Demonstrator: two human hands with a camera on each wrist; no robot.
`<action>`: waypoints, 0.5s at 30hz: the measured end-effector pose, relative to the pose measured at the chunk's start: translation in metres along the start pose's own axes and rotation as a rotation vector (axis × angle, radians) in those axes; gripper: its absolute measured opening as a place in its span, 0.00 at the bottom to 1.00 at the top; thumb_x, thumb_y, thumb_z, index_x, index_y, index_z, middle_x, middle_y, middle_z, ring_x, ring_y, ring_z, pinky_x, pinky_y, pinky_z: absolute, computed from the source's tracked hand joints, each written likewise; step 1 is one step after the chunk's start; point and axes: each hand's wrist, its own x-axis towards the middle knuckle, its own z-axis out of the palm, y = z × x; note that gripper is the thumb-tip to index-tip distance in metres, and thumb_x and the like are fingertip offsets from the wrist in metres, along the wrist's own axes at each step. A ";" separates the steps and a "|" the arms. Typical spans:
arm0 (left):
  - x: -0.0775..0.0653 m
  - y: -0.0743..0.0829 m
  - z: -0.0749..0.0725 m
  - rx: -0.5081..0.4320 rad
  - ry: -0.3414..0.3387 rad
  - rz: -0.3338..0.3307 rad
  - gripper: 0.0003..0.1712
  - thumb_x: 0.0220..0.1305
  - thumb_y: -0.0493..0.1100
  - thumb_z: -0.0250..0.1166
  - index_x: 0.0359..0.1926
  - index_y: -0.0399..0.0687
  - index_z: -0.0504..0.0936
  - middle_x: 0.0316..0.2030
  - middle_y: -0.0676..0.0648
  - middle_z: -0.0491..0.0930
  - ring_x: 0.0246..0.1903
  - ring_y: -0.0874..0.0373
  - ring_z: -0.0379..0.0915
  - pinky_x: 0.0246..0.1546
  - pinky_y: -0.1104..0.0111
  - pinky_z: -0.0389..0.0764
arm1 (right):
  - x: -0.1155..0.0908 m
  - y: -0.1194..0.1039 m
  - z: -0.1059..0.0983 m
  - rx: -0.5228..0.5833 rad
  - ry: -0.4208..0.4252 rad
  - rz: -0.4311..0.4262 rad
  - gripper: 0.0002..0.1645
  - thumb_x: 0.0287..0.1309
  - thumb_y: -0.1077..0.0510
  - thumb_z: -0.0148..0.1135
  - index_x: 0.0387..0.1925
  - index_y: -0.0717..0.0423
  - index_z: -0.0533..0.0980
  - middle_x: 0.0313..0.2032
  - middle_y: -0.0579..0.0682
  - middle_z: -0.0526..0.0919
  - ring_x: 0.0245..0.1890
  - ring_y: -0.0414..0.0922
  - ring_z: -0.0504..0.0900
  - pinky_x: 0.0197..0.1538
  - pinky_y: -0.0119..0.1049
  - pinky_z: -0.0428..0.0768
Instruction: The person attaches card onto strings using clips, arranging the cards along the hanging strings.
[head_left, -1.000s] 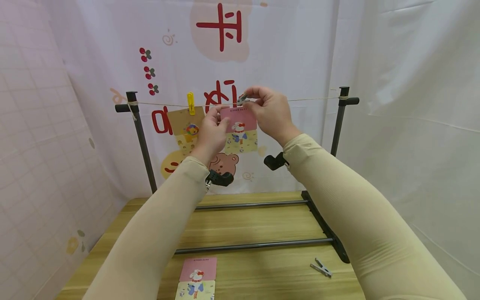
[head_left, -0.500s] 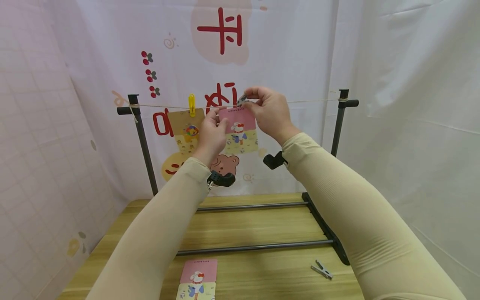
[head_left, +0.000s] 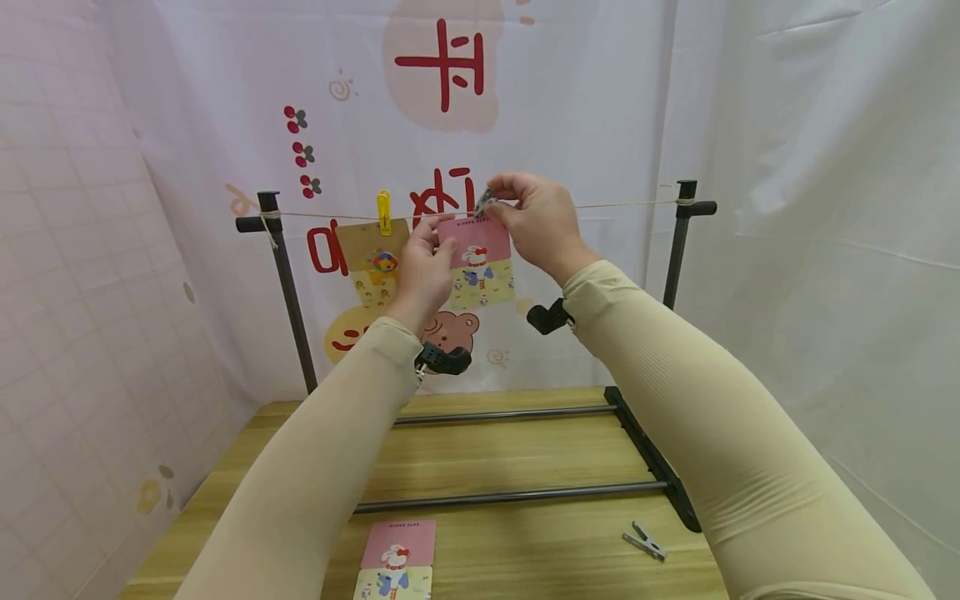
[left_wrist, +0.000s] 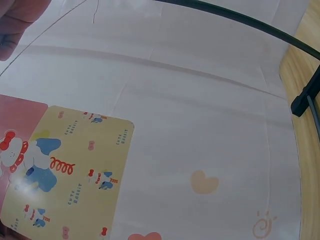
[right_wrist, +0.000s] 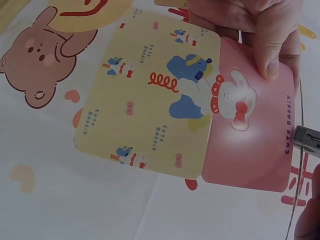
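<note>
My left hand (head_left: 425,267) pinches the left edge of a pink-and-yellow rabbit card (head_left: 481,279), thumb on its front. The card hangs upright just under a thin string (head_left: 626,205). A grey clothespin (head_left: 484,202) is pinched between the thumb and fingers of my right hand (head_left: 542,223). In the right wrist view, the tip of the clothespin (right_wrist: 307,138) lies over the string at the pink top edge of the card (right_wrist: 245,160). The left wrist view shows the lower part of the card (left_wrist: 82,175), with some fingers at the upper left.
Left of the held card, a yellow clothespin (head_left: 384,212) holds a brown-and-yellow lion card (head_left: 367,265) on the string. Dark posts (head_left: 291,304) carry the string. Another rabbit card (head_left: 397,546) and a grey clothespin (head_left: 645,542) lie on the wooden table (head_left: 525,454).
The grey clothespin in my right hand has tilted more steeply, its tip dipping toward the card's top edge. The card has shifted slightly left. The left hand keeps its hold.
</note>
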 end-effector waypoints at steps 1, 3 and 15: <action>0.000 0.000 0.000 -0.004 -0.001 0.000 0.21 0.83 0.45 0.54 0.72 0.60 0.72 0.50 0.47 0.80 0.50 0.53 0.81 0.55 0.59 0.86 | 0.000 -0.001 0.000 -0.007 -0.003 0.000 0.16 0.70 0.59 0.69 0.56 0.56 0.84 0.51 0.50 0.91 0.46 0.44 0.89 0.51 0.38 0.85; 0.000 0.001 0.000 -0.008 -0.002 0.004 0.21 0.83 0.46 0.54 0.72 0.59 0.72 0.50 0.46 0.80 0.49 0.53 0.81 0.54 0.59 0.86 | 0.001 -0.001 -0.001 -0.017 -0.009 0.008 0.16 0.70 0.59 0.69 0.57 0.56 0.84 0.51 0.50 0.91 0.47 0.44 0.89 0.51 0.38 0.85; 0.002 0.002 0.000 -0.057 -0.013 -0.009 0.18 0.84 0.45 0.51 0.69 0.63 0.73 0.52 0.47 0.78 0.51 0.53 0.79 0.57 0.58 0.83 | 0.001 -0.002 -0.001 -0.017 -0.023 0.011 0.15 0.70 0.58 0.69 0.55 0.55 0.85 0.51 0.49 0.91 0.48 0.43 0.88 0.51 0.36 0.85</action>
